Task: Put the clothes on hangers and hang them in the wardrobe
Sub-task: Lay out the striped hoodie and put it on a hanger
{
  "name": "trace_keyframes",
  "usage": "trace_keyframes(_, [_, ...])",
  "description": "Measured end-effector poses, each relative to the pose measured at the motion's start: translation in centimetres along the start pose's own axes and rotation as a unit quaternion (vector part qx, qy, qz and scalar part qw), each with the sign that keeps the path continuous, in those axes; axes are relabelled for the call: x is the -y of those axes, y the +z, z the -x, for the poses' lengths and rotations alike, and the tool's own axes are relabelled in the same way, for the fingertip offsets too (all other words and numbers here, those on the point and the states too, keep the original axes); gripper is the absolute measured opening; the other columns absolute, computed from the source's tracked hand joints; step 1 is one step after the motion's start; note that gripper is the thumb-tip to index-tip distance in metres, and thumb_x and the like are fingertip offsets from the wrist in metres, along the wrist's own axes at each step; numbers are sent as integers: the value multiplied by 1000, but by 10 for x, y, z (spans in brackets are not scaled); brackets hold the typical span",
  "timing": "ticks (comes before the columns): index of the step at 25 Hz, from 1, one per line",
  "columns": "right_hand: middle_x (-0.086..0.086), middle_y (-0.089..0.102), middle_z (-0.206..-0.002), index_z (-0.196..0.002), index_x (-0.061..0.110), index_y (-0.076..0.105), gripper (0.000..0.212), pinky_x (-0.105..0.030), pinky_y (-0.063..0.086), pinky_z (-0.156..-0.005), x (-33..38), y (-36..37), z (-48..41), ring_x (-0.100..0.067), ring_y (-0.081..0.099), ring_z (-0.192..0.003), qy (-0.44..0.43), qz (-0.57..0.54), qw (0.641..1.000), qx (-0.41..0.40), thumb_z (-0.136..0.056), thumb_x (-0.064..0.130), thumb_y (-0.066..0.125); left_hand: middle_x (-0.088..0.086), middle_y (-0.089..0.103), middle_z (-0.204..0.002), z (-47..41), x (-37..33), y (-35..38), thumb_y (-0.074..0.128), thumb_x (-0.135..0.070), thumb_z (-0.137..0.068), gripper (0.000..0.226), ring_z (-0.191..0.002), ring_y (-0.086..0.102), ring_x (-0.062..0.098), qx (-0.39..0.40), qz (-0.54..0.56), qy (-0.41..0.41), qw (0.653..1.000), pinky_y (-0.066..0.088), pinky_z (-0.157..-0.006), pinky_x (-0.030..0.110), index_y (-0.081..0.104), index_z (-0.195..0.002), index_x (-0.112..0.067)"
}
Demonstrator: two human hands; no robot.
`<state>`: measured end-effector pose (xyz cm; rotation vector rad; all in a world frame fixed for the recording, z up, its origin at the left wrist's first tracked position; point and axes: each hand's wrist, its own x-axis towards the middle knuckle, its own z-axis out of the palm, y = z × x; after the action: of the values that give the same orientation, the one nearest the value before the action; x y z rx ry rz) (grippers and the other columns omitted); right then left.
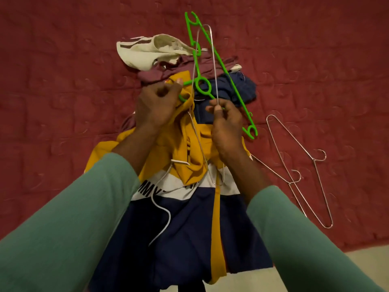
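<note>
L hand (pixel 155 106) grips hoodie (pixel 185 218), R hand (pixel 226 125) pinches hanger (pixel 213 66).

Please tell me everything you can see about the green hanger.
The green hanger looks like bright plastic: one long straight bar with small hooks at both ends, a ring in the middle and a curved hook. It slants over the clothes pile; the left hand seems to grip its hook. A wire hanger crosses it.

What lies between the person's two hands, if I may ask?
Head view: bunched yellow hoodie and a wire hanger strand, between left hand and right hand.
</note>
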<state>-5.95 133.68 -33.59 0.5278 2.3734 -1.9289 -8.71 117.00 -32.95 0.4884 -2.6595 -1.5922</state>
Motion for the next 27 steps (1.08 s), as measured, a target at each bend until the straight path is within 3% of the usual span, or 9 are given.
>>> trace_keyframes(3, [5, 71, -88, -109, 18, 65, 12, -27, 53, -70, -3, 12, -7, -1, 65, -75, 7, 13, 1000, 8, -100, 26, 64, -5, 72, -65, -25, -2, -4, 65, -55, -66, 27, -67, 69, 22, 42, 30, -100, 994, 59, -72, 40, 76, -66, -30])
trace_keyframes(7, [10, 73, -82, -115, 24, 60, 44, -33, 59, -74, -12, 22, 1, -2, 70, -75, 58, 67, 995, 43, -85, 50, 79, 6, 76, -81, -39, -10, -16, 43, -55, -90, 29, -77, 76, 34, 36, 23, -82, 996, 60, -74, 57, 56, -88, -29])
trace_keyframes(10, [5, 73, -80, -107, 27, 60, 21, -44, 60, -71, -21, 25, 2, -11, 67, -68, 57, 54, 997, 0, -103, 48, 54, 2, 75, -80, -61, -28, -25, 49, -38, -101, 19, -73, 73, 26, -26, 42, -29, 998, 59, -72, 43, 58, -109, -23])
trace_keyframes(13, [6, 64, -67, -112, 22, 64, 29, -34, 45, -52, -21, 12, 2, -20, 53, -58, 13, -3, 999, -32, -112, 31, 36, 8, 69, -98, -83, -42, -19, 57, -4, -97, 48, -80, 63, 23, 97, 148, -71, 982, 48, -72, 34, 45, -140, -24])
trace_keyframes(15, [5, 56, -58, -115, 14, 66, 32, -25, 36, -47, -13, 0, 6, -14, 46, -51, -11, -35, 999, -19, -113, 25, 36, 4, 68, -107, -75, -36, -16, 64, -20, -89, 58, -88, 64, 22, 100, 80, -7, 992, 51, -78, 34, 46, -144, -23])
trace_keyframes(19, [-4, 48, -58, -123, 10, 59, 33, -16, 26, -40, 17, -19, 18, -6, 29, -38, 33, -205, 975, 80, -113, 28, 34, -6, 70, -111, 17, -8, -8, 58, -34, -101, 31, -99, 66, 9, 3, -11, 149, 989, 55, -84, 32, 66, -124, -16])
trace_keyframes(22, [3, 45, -56, -123, 15, 55, 33, -12, 24, -36, 37, -27, 25, -2, 26, -36, 66, -361, 918, 152, -114, 29, 26, -9, 67, -126, 91, -3, -8, 64, -54, -97, 48, -113, 64, 6, 129, 131, -34, 982, 57, -92, 32, 59, -135, -26])
trace_keyframes(24, [6, 46, -55, -124, 16, 52, 35, -12, 27, -32, 43, -27, 26, 1, 29, -35, 88, -462, 863, 185, -114, 28, 21, -6, 62, -140, 118, -7, -13, 67, -65, -85, 71, -121, 65, 12, 216, 198, -209, 933, 55, -102, 42, 50, -145, -31])
trace_keyframes(27, [5, 50, -61, -121, 16, 52, 33, -14, 28, -34, 39, -17, 30, 1, 33, -37, 95, -480, 855, 171, -114, 28, 22, 6, 70, -133, 136, -12, -21, 68, -54, -90, 61, -100, 76, 23, 336, 321, -292, 836, 60, -75, 34, 51, -144, -30])
